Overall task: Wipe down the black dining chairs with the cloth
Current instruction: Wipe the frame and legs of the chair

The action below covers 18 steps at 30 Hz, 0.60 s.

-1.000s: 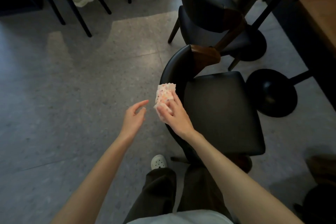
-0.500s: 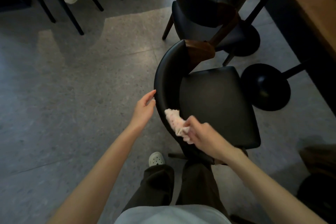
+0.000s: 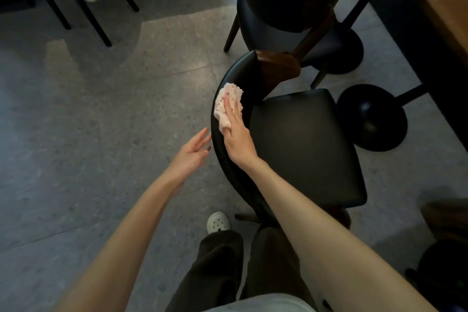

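Black dining chair (image 3: 304,144), curved backrest (image 3: 222,172) toward 9 o'clock, spotted pale cloth (image 3: 225,101) on backrest at chair's 10 o'clock, right hand (image 3: 236,139) pressing it flat with straight fingers, left hand (image 3: 190,154) relaxed, empty, just beside backrest's outer face, second chair (image 3: 273,18) at 12 o'clock.

The right hand (image 3: 238,138) lies palm-down, fingers straight, ahead of the left hand (image 3: 190,155), whose fingers are loosely extended.

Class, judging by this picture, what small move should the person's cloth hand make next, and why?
Probably slide the cloth along the curved backrest toward the wooden armrest: the right hand presses it flat just short of it.
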### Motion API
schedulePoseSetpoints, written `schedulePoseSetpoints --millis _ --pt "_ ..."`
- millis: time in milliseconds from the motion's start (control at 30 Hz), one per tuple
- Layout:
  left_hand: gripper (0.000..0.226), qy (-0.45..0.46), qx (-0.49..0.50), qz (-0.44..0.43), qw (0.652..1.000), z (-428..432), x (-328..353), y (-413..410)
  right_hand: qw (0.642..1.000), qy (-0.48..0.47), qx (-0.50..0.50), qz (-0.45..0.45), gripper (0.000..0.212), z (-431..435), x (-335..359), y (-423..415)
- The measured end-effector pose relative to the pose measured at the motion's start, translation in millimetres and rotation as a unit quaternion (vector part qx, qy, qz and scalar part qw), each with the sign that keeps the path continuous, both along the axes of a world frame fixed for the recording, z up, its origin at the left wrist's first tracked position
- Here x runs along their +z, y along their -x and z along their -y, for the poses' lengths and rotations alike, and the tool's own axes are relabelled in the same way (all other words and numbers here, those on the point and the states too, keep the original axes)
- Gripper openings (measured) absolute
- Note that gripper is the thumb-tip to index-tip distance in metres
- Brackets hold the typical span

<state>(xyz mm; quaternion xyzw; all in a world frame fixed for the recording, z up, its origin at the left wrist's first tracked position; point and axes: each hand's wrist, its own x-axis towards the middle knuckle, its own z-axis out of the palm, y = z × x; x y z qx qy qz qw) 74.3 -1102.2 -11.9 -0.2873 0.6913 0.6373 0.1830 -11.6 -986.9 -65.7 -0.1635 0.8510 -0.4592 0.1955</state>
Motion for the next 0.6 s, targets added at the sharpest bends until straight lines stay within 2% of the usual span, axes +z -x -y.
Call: schedulePoseSetpoints --millis 200,267,333,400,500,600 --pt "0.070 0.012 -0.017 -0.020 1.000 -5 1 -2 0.991 0.010 0.136 0.019 0.086 -70 18 -60" --pt "0.070 0.020 -0.018 -0.023 0.999 -6 2 -1 0.982 0.003 0.185 0.041 0.082 -94 27 -68" --pt "0.063 0.031 -0.010 -0.022 0.999 -6 4 0 0.972 -0.036 0.213 0.092 0.068 -115 46 -60" --pt "0.055 0.047 0.000 -0.023 0.999 -4 6 4 0.972 -0.050 0.184 0.134 0.057 -125 61 -47" --pt "0.048 0.072 0.007 -0.025 0.997 -1 10 15 0.991 0.038 0.028 0.121 0.046 -119 64 -17" --pt "0.046 0.108 -0.004 -0.055 0.993 3 15 31 0.989 0.100 -0.053 0.093 0.044 -96 61 26"
